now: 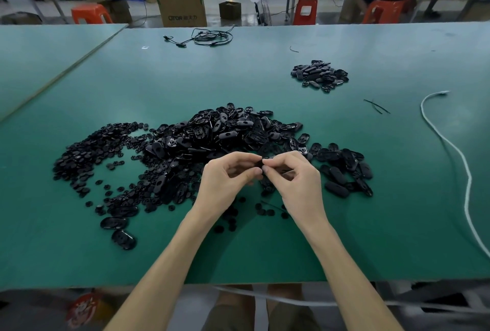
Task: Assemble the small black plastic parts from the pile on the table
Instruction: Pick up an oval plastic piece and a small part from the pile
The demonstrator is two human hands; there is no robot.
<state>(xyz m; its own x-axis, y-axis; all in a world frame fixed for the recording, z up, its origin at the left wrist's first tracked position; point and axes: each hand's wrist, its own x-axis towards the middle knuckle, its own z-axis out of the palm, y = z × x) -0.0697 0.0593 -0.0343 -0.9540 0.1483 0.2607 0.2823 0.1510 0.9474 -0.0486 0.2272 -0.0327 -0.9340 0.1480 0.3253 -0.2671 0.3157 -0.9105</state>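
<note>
Bare forearms come in from the bottom edge, cross the near edge of the green table and meet over its middle. That table fills most of the view.

Just beyond the hands lies the big pile of small black plastic parts. Oval shells are heaped in its middle and trail off to the right. Flat round discs spread thin to the left, and strays are scattered toward the near edge.

A white cord runs down the right side of the table and off its near edge. Behind the table a cardboard box stands on the floor. A smaller heap of oval black pieces sits well apart from the big pile, farther back and to the right. A loose coil of black cable lies near the far edge.

The left hand has its fingers curled, with thumb and fingertips pinching a small black part. The right hand pinches the same part from the other side, so the fingertips of both hands touch around it. The part is held above the table at the near side of the big pile. It is mostly hidden by the fingers, so its shape cannot be told.

A few thin black ties lie between the smaller heap and the white cord.
</note>
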